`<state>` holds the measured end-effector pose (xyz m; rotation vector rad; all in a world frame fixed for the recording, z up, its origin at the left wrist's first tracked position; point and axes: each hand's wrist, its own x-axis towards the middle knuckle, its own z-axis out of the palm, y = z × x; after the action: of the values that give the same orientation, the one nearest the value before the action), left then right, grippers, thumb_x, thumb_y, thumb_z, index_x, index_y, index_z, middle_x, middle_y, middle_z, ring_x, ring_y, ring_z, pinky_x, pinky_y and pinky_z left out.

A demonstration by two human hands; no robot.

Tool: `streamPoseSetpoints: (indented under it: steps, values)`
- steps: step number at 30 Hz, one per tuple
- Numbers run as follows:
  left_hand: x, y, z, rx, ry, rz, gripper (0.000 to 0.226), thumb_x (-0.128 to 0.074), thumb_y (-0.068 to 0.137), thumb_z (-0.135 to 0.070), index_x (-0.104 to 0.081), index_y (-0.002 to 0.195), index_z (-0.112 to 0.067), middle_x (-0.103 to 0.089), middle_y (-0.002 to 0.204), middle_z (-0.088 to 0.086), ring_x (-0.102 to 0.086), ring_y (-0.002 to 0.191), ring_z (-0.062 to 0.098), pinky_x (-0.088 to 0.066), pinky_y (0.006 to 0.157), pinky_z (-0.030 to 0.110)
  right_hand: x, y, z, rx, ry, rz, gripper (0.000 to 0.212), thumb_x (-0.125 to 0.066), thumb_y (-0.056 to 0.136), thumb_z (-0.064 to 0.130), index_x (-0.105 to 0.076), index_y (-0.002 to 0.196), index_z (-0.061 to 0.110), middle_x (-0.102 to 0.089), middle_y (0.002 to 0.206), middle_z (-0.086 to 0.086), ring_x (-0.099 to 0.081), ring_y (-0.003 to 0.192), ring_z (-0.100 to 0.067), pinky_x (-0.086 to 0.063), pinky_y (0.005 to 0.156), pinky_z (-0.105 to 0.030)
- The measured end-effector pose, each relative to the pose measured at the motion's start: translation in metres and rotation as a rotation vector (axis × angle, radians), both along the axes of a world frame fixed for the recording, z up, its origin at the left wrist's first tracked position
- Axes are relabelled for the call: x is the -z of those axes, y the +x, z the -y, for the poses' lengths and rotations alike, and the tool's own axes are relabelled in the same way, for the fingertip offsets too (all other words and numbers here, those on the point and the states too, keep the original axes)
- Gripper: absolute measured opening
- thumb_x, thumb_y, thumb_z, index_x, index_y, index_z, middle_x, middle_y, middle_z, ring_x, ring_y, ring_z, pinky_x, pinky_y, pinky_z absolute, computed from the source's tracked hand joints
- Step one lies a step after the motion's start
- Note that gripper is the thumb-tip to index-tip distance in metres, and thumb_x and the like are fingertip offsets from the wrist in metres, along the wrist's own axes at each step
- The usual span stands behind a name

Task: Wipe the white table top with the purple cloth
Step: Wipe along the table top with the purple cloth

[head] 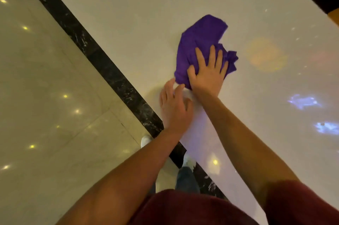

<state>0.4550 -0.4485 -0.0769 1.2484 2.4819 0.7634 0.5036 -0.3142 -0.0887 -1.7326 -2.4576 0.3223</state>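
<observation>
The purple cloth (200, 41) lies crumpled on the glossy white table top (128, 23), near its middle. My right hand (208, 74) presses flat on the cloth's near end, fingers spread over the bunched fabric. My left hand (174, 105) rests flat on the bare table just below and left of the cloth, fingers apart, fingertips almost touching the cloth's near edge. It holds nothing.
The table's dark marble edge (102, 59) runs diagonally from upper left to lower right. Beyond it is a beige tiled floor (45, 78) with light reflections. My white shoe (145, 140) and jeans show below the edge. Coloured light patches (266, 54) lie on the table at right.
</observation>
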Motion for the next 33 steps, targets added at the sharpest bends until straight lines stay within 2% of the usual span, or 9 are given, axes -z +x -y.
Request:
streamPoseSetpoints:
  steps: [2,4,5,8,11,16,21,27,33]
  values:
    - [-0.010,-0.055,-0.021,-0.070,0.104,0.010,0.036,-0.056,0.091,-0.013,-0.063,0.126,-0.013,-0.052,0.147,0.013,-0.050,0.134,0.031,-0.043,0.107,0.046,0.000,0.020,0.057,0.035,0.001,-0.001,0.063,-0.042,0.103,0.050,-0.036,0.163,0.034,-0.024,0.175,-0.011,-0.016,0.162,-0.038,-0.014,0.129,-0.062]
    - [-0.016,-0.123,-0.050,-0.080,0.054,-0.089,0.036,-0.052,0.093,-0.007,-0.063,0.127,-0.008,-0.055,0.144,0.015,-0.054,0.131,0.032,-0.044,0.106,0.044,0.002,0.028,0.107,0.056,-0.014,0.005,0.063,-0.043,0.103,0.051,-0.036,0.163,0.034,-0.023,0.175,-0.010,-0.013,0.163,-0.038,-0.014,0.129,-0.064]
    - [-0.015,-0.157,-0.065,-0.056,-0.040,-0.142,0.038,-0.049,0.097,-0.008,-0.059,0.133,-0.007,-0.052,0.149,0.016,-0.049,0.137,0.032,-0.041,0.111,0.044,0.003,0.028,0.123,0.060,-0.023,0.013,0.063,-0.043,0.103,0.052,-0.036,0.163,0.034,-0.021,0.175,-0.009,-0.011,0.163,-0.037,-0.013,0.129,-0.064]
    - [-0.001,-0.235,-0.093,-0.020,-0.301,-0.258,0.047,-0.032,0.109,-0.022,-0.033,0.155,-0.011,-0.024,0.168,0.015,-0.015,0.158,0.035,-0.018,0.127,0.052,0.004,0.006,0.128,0.038,-0.023,0.021,0.064,-0.045,0.101,0.053,-0.038,0.162,0.034,-0.022,0.175,-0.008,-0.011,0.163,-0.038,-0.011,0.129,-0.065]
    - [0.014,-0.266,-0.112,-0.031,-0.319,-0.285,0.054,-0.025,0.110,-0.031,-0.024,0.160,-0.012,-0.015,0.172,0.014,-0.006,0.159,0.037,-0.009,0.128,0.058,0.007,-0.039,0.082,-0.081,0.025,0.003,0.065,-0.049,0.098,0.052,-0.043,0.160,0.032,-0.029,0.172,-0.012,-0.019,0.161,-0.042,-0.014,0.127,-0.068]
    - [0.026,-0.271,-0.119,-0.073,-0.259,-0.328,0.058,-0.025,0.108,-0.037,-0.030,0.159,-0.010,-0.025,0.169,0.013,-0.015,0.159,0.033,-0.011,0.129,0.054,0.010,-0.130,-0.034,-0.090,0.053,-0.016,0.065,-0.045,0.097,0.054,-0.046,0.159,0.034,-0.034,0.171,-0.013,-0.024,0.160,-0.043,-0.015,0.126,-0.068]
    - [0.025,-0.269,-0.121,-0.092,-0.225,-0.355,0.055,-0.030,0.108,-0.035,-0.037,0.155,-0.007,-0.030,0.167,0.015,-0.020,0.158,0.035,-0.013,0.128,0.055,0.008,-0.182,-0.163,-0.066,-0.033,0.070,0.069,-0.034,0.100,0.059,-0.029,0.166,0.037,-0.019,0.176,-0.010,-0.013,0.163,-0.040,-0.007,0.128,-0.067]
    - [0.023,-0.274,-0.125,-0.085,-0.237,-0.280,0.058,-0.029,0.103,-0.036,-0.039,0.153,-0.008,-0.028,0.169,0.012,-0.016,0.158,0.034,-0.011,0.129,0.055,0.005,-0.149,-0.231,0.088,-0.053,0.091,0.067,-0.027,0.103,0.059,-0.024,0.166,0.037,-0.016,0.177,-0.009,-0.010,0.163,-0.039,-0.005,0.126,-0.072]
    - [0.026,-0.272,-0.122,-0.072,-0.247,-0.328,0.059,-0.036,0.103,-0.036,-0.038,0.153,-0.005,-0.028,0.168,0.015,-0.018,0.157,0.037,-0.012,0.128,0.057,0.002,-0.030,-0.232,0.388,-0.095,0.147,0.067,-0.024,0.104,0.056,-0.018,0.168,0.034,-0.011,0.177,-0.012,-0.008,0.162,-0.043,-0.007,0.121,-0.079]
